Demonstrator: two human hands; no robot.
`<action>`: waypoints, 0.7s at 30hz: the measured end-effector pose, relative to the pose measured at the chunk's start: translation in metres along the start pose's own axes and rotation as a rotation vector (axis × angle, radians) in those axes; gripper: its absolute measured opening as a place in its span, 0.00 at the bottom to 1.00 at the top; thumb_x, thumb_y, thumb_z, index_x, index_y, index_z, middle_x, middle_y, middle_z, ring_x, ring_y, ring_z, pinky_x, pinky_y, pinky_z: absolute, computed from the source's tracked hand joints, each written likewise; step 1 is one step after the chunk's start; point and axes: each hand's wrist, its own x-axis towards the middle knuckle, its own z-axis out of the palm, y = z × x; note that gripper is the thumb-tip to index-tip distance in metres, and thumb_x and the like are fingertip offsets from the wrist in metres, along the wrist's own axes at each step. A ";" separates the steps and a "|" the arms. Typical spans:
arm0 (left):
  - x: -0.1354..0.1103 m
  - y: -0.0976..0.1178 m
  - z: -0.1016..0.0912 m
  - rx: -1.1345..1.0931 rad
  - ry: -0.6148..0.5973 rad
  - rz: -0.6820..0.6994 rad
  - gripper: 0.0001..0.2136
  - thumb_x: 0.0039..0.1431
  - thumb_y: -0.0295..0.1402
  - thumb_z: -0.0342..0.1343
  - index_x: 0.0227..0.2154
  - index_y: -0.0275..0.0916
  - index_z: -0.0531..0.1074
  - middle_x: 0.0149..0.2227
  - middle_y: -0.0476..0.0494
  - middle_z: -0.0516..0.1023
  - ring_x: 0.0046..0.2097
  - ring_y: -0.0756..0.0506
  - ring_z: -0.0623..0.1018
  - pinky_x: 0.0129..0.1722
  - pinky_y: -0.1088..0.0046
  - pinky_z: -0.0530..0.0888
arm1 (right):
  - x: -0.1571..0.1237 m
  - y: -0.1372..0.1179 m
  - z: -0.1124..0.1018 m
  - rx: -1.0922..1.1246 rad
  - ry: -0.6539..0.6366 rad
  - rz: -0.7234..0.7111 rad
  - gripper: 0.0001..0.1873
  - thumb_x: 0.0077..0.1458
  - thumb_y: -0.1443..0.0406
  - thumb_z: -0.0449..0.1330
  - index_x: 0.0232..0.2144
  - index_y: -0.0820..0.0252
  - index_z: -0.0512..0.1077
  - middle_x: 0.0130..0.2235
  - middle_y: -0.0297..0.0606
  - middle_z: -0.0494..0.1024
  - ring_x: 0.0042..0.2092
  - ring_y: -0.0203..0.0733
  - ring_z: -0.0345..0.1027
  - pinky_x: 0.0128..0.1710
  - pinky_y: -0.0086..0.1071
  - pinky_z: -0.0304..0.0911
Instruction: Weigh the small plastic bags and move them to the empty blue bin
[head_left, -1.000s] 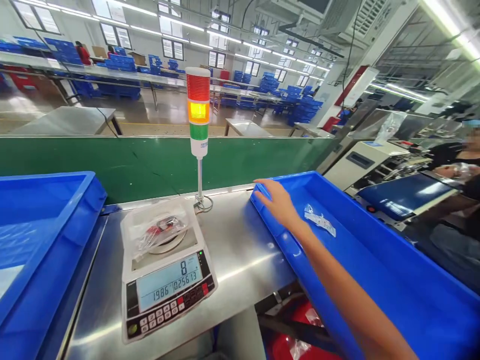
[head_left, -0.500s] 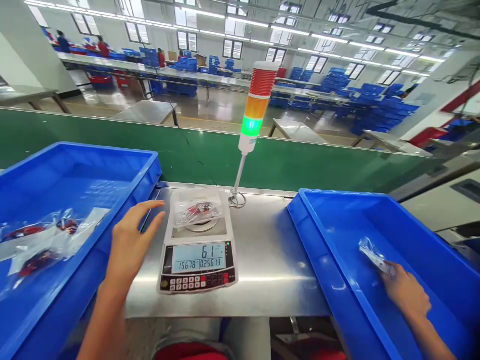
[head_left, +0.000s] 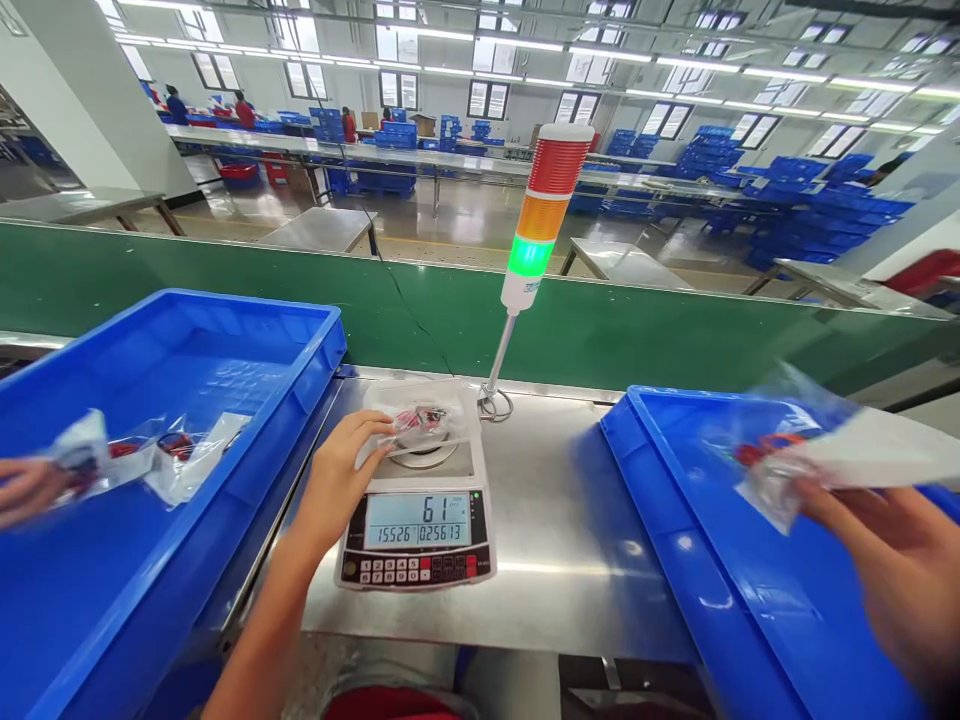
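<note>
My left hand (head_left: 341, 475) reaches over the left side of the scale (head_left: 416, 540), its thumb and fingers closing on the edge of a clear plastic bag (head_left: 429, 418) with red and dark parts inside. That bag rests in a clear tray on the weighing plate. The display shows 61, with 15.526 and 0.25613 below. At the right, my right hand (head_left: 877, 550), blurred, is shut on another clear plastic bag (head_left: 780, 450) with red contents and a white strip. It is raised above the right blue bin (head_left: 697, 560).
In the left blue bin (head_left: 300, 375), another person's hand (head_left: 30, 490) holds a bag beside several more bags (head_left: 176, 455). A signal tower (head_left: 534, 250) glows green behind the scale. A green barrier (head_left: 420, 310) runs along the back of the metal table (head_left: 547, 530).
My left hand has moved right onto the bag on the scale. My right hand has come up from the bin with a bag. Another person's hand has entered at left; the 15.678 reading is now 15.526.
</note>
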 end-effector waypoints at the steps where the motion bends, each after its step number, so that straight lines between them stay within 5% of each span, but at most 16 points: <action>1: 0.007 0.002 0.002 -0.032 0.056 -0.002 0.09 0.66 0.38 0.53 0.36 0.42 0.76 0.46 0.44 0.80 0.51 0.42 0.78 0.54 0.62 0.74 | 0.005 -0.033 0.006 0.159 0.040 0.060 0.29 0.59 0.41 0.55 0.56 0.44 0.74 0.51 0.55 0.79 0.51 0.62 0.76 0.51 0.57 0.73; 3: 0.027 0.007 0.002 -0.083 0.207 -0.030 0.09 0.63 0.38 0.56 0.33 0.41 0.77 0.41 0.45 0.82 0.46 0.43 0.80 0.51 0.65 0.75 | 0.017 -0.097 0.023 0.390 -0.083 0.028 0.22 0.53 0.44 0.65 0.45 0.45 0.78 0.46 0.46 0.82 0.46 0.59 0.78 0.46 0.54 0.77; 6: 0.059 0.011 -0.014 -0.148 0.479 -0.139 0.07 0.59 0.36 0.60 0.31 0.38 0.78 0.35 0.46 0.81 0.39 0.45 0.80 0.46 0.68 0.76 | 0.031 -0.178 0.060 0.411 -0.316 -0.345 0.14 0.64 0.54 0.59 0.47 0.50 0.77 0.48 0.40 0.82 0.47 0.52 0.78 0.48 0.48 0.76; 9: 0.074 0.004 -0.054 -0.124 0.728 -0.202 0.10 0.55 0.37 0.63 0.33 0.34 0.79 0.34 0.45 0.81 0.37 0.45 0.79 0.43 0.68 0.77 | 0.040 -0.230 0.101 0.224 -0.406 -0.651 0.15 0.66 0.68 0.55 0.51 0.53 0.76 0.50 0.41 0.80 0.50 0.50 0.74 0.50 0.47 0.73; 12: 0.064 -0.016 -0.102 0.112 0.903 -0.209 0.15 0.55 0.42 0.64 0.36 0.32 0.80 0.34 0.42 0.81 0.38 0.43 0.79 0.45 0.63 0.77 | 0.044 -0.260 0.126 0.042 -0.496 -0.751 0.17 0.61 0.75 0.61 0.50 0.56 0.76 0.50 0.44 0.80 0.51 0.54 0.72 0.51 0.51 0.71; 16: 0.029 -0.040 -0.136 0.465 0.845 -0.347 0.15 0.53 0.41 0.58 0.38 0.35 0.80 0.41 0.37 0.81 0.47 0.32 0.79 0.58 0.46 0.70 | 0.032 -0.284 0.103 0.363 -0.561 -0.699 0.10 0.63 0.70 0.61 0.46 0.55 0.77 0.48 0.39 0.81 0.51 0.49 0.72 0.52 0.47 0.70; 21: -0.006 -0.040 -0.100 0.431 0.742 -0.286 0.16 0.57 0.43 0.54 0.40 0.38 0.77 0.45 0.36 0.80 0.52 0.31 0.77 0.60 0.48 0.68 | -0.016 -0.299 0.029 0.961 -0.941 -0.667 0.10 0.67 0.58 0.58 0.45 0.48 0.78 0.39 0.33 0.82 0.42 0.41 0.78 0.43 0.33 0.75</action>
